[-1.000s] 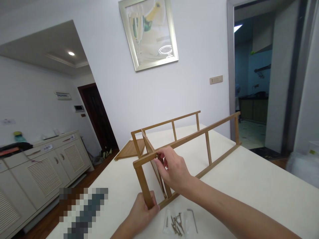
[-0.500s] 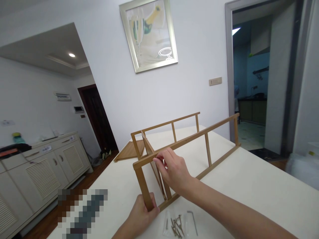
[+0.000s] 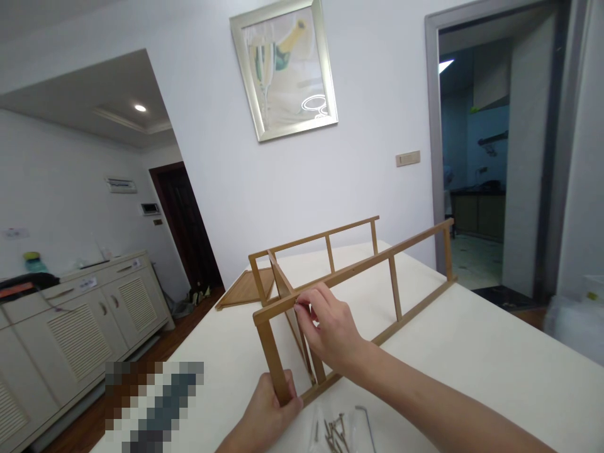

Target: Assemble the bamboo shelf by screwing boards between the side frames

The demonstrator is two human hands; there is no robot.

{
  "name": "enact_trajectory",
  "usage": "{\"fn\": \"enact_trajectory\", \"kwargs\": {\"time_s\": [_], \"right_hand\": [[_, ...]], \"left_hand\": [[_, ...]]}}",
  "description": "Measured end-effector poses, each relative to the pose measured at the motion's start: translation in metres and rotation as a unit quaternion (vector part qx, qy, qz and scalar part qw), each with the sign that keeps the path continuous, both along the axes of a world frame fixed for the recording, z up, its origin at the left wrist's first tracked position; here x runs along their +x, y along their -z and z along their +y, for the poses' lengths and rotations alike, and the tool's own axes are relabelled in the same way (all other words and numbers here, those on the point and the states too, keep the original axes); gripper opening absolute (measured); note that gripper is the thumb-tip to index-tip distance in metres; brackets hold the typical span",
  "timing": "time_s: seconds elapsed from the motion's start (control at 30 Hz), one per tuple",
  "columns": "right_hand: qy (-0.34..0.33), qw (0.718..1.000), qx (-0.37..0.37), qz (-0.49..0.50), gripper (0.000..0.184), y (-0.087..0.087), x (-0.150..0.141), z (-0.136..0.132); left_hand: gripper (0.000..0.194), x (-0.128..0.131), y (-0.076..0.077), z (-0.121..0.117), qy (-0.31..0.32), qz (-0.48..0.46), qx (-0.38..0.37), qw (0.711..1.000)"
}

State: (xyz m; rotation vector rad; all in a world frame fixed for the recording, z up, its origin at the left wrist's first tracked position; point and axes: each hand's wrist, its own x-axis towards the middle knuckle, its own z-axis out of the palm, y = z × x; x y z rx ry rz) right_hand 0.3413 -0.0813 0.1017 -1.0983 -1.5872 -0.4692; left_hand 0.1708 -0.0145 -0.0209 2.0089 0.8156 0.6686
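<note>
A wooden ladder-like side frame (image 3: pixel 395 289) stands on its long edge across the white table (image 3: pixel 495 352). My left hand (image 3: pixel 267 412) is wrapped round the near lower corner of that frame. At the upper rail, my right hand (image 3: pixel 333 324) pinches thumb and finger together against the wood; whatever is between the fingertips is too small and hidden to name. A wooden shelf panel (image 3: pixel 282 283) stands on edge between this frame and a second, matching side frame (image 3: pixel 329 253) behind it. Below my right forearm lie several screws (image 3: pixel 336 434) on a clear plastic bag, beside a hex key (image 3: pixel 366 428).
Another wooden panel (image 3: pixel 246 290) lies flat at the table's far left. A blurred, pixelated object (image 3: pixel 165 402) covers the near left edge. A white louvred cabinet (image 3: pixel 80 321) stands to the left, and a doorway (image 3: pixel 476 157) opens at the right.
The view has tilted slightly, so everything sits a little lower in the picture. My right fingers have shifted slightly at the rail; my left hand keeps its hold.
</note>
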Motion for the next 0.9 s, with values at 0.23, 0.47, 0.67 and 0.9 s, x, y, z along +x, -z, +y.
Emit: {"fn": "enact_trajectory", "kwargs": {"time_s": [0.23, 0.47, 0.67, 0.9], "right_hand": [[-0.004, 1.000, -0.006, -0.002, 0.012, -0.0004, -0.0018, -0.0024], [0.021, 1.000, 0.000, -0.023, 0.009, -0.0012, 0.0000, 0.0003], [0.068, 0.996, -0.022, -0.055, 0.019, -0.0011, -0.0009, -0.0004], [0.091, 0.992, -0.019, -0.085, 0.019, 0.0025, 0.0010, -0.0050]], "left_hand": [[0.026, -0.0001, 0.0017, 0.0012, 0.005, 0.000, -0.006, 1.000], [0.021, 0.0001, -0.0003, 0.0012, -0.001, 0.023, 0.013, 1.000], [0.020, 0.0001, 0.0020, 0.0022, -0.005, 0.019, 0.016, 1.000], [0.021, 0.0008, 0.0037, 0.0035, -0.002, 0.010, 0.000, 1.000]]}}
